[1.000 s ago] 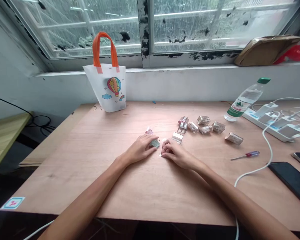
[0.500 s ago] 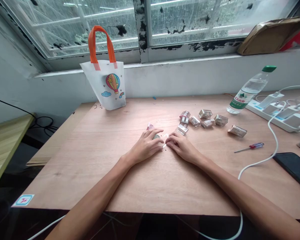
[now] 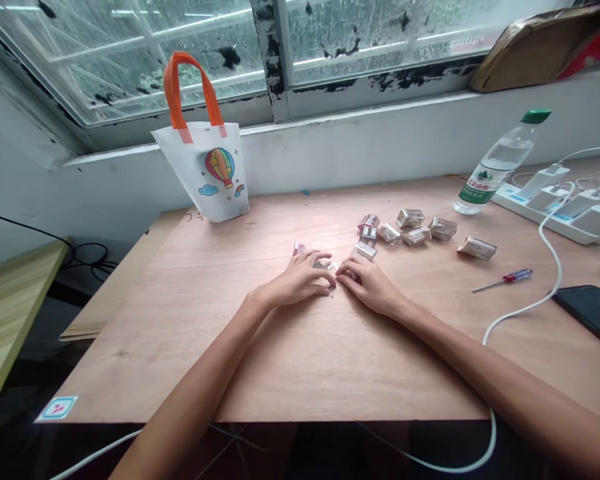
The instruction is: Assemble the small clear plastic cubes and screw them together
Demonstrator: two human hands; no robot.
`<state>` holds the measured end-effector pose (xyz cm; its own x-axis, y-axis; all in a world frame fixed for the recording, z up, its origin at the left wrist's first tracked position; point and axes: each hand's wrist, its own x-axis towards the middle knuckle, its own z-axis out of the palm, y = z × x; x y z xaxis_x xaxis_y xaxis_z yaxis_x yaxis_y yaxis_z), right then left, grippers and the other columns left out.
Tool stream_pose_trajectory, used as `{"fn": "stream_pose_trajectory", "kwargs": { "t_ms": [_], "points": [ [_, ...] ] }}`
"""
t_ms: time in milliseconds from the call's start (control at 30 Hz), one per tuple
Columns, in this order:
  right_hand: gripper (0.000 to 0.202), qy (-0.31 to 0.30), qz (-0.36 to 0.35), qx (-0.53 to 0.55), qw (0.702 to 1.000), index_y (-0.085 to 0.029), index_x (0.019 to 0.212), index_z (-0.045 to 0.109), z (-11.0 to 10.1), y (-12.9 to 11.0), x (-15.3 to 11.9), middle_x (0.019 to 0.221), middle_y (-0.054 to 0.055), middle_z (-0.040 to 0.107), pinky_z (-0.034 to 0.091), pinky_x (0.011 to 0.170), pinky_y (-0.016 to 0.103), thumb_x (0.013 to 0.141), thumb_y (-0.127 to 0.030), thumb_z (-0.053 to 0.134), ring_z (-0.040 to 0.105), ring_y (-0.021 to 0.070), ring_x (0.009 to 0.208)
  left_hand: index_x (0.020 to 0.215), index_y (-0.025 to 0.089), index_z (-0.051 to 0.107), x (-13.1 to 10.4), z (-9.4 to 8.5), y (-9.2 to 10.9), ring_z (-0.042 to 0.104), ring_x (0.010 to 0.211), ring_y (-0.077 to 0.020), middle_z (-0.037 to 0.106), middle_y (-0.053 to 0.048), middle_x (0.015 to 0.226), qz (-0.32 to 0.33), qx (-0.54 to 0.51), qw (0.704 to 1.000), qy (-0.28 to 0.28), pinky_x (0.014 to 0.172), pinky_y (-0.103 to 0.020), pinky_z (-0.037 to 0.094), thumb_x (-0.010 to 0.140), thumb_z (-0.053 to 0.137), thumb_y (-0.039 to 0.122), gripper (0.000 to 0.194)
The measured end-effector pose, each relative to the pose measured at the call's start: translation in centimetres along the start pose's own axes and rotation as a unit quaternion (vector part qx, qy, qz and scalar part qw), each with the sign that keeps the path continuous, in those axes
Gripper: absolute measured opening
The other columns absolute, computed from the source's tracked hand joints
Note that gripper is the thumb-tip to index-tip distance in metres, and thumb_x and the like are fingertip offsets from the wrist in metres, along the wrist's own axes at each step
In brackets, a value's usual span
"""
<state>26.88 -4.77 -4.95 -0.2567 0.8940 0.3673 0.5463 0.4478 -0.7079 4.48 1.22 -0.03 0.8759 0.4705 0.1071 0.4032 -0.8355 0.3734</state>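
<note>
My left hand (image 3: 303, 279) rests on the table with its upper fingers spread. Its thumb and bent forefinger come together on a small piece too tiny to name. Close by on the right, my right hand (image 3: 365, 281) has its fingertips pinched together, and what they hold is hidden. A clear plastic piece (image 3: 332, 267) shows between the hands. Behind the left fingers lies a small pinkish item (image 3: 299, 247). Just beyond my right hand sits a small clear, box-like piece (image 3: 365, 251), in line with similar blocks (image 3: 369, 233).
More clear blocks (image 3: 417, 235) lie to the right, with one (image 3: 477, 248) apart. A screwdriver (image 3: 505, 280), a phone (image 3: 587, 317), a white cable (image 3: 520, 310), a tilted water bottle (image 3: 495, 170) and a power strip (image 3: 555, 217) are on the right. A white bag (image 3: 215, 180) stands back left.
The view has shifted slightly. My left thumb and forefinger have closed nearer the small piece between the hands, and the left forefinger is more bent. My right hand stays pinched.
</note>
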Motion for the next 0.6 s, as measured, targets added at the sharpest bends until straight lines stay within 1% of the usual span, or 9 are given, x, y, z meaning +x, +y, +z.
{"fn": "stream_pose_trajectory", "kwargs": {
  "t_ms": [100,167,233,300,367,433,500,600],
  "points": [
    [0.016,0.006,0.001,0.002,1.0,-0.02,0.094,0.07,-0.1,-0.2,0.0,0.101,0.008,0.066,0.051,0.082,0.037,0.099,-0.023,0.054,0.064,0.0215,0.09,0.096,0.029,0.075,0.6,-0.8,0.1,0.039,0.144,-0.0318,0.056,-0.006,0.144,-0.008,-0.016,1.0,-0.011,0.121,-0.063,0.025,0.088,0.077,0.032,0.009],
    [0.018,0.011,0.0,0.01,1.0,-0.02,0.095,0.07,-0.3,-0.4,0.0,0.101,0.009,0.067,0.05,0.082,0.037,0.1,-0.025,0.054,0.063,0.0212,0.09,0.092,0.026,0.073,0.8,-0.9,0.1,0.043,0.14,-0.0293,0.061,-0.006,0.139,-0.007,-0.039,0.999,0.001,0.121,-0.059,0.027,0.088,0.077,0.03,0.006],
    [0.02,0.014,0.0,0.028,1.0,-0.02,0.096,0.07,-0.5,-0.6,0.0,0.1,0.008,0.068,0.05,0.079,0.035,0.101,-0.03,0.053,0.062,0.0201,0.087,0.09,0.025,0.072,0.7,-0.6,0.1,0.049,0.134,-0.0259,0.064,-0.005,0.133,-0.006,-0.063,0.998,0.03,0.119,-0.053,0.031,0.092,0.072,0.027,0.004],
    [0.022,0.016,0.004,0.053,0.998,-0.02,0.098,0.069,-0.7,-0.9,-0.1,0.096,0.007,0.068,0.049,0.072,0.032,0.102,-0.035,0.054,0.061,0.0181,0.081,0.09,0.023,0.07,0.6,0.0,0.2,0.055,0.126,-0.0237,0.067,-0.006,0.128,-0.009,-0.067,0.994,0.08,0.116,-0.049,0.035,0.095,0.067,0.026,0.007],
    [0.023,0.018,0.007,0.072,0.997,-0.021,0.1,0.069,-0.7,-1.1,-0.1,0.092,0.005,0.068,0.046,0.065,0.03,0.101,-0.041,0.056,0.058,0.0156,0.073,0.09,0.022,0.069,0.4,0.6,0.7,0.056,0.124,-0.0239,0.067,-0.006,0.127,-0.017,-0.038,0.99,0.132,0.114,-0.049,0.037,0.096,0.066,0.026,0.008],
    [0.024,0.019,0.001,0.074,0.997,-0.021,0.099,0.067,-0.6,-1.2,-0.2,0.088,0.003,0.068,0.045,0.061,0.029,0.099,-0.044,0.059,0.054,0.0136,0.066,0.091,0.022,0.07,0.4,1.1,1.3,0.054,0.127,-0.0255,0.066,-0.006,0.13,-0.018,0.013,0.987,0.16,0.115,-0.05,0.036,0.096,0.065,0.028,0.008],
    [0.024,0.02,-0.009,0.066,0.998,-0.021,0.097,0.066,-0.5,-1.1,-0.2,0.086,0.002,0.068,0.044,0.06,0.029,0.099,-0.044,0.06,0.051,0.0127,0.062,0.093,0.023,0.071,0.4,1.5,2.0,0.05,0.132,-0.0271,0.065,-0.006,0.135,-0.009,0.059,0.985,0.162,0.12,-0.053,0.03,0.096,0.063,0.027,0.009],
    [0.025,0.02,-0.01,0.059,0.998,-0.021,0.093,0.066,-0.5,-1.0,-0.2,0.083,0.002,0.069,0.044,0.058,0.029,0.099,-0.045,0.059,0.053,0.0125,0.06,0.092,0.023,0.072,0.4,1.6,2.4,0.048,0.135,-0.0282,0.063,-0.005,0.138,-0.001,0.098,0.981,0.167,0.125,-0.057,0.022,0.096,0.062,0.027,0.012]
  ]
}}
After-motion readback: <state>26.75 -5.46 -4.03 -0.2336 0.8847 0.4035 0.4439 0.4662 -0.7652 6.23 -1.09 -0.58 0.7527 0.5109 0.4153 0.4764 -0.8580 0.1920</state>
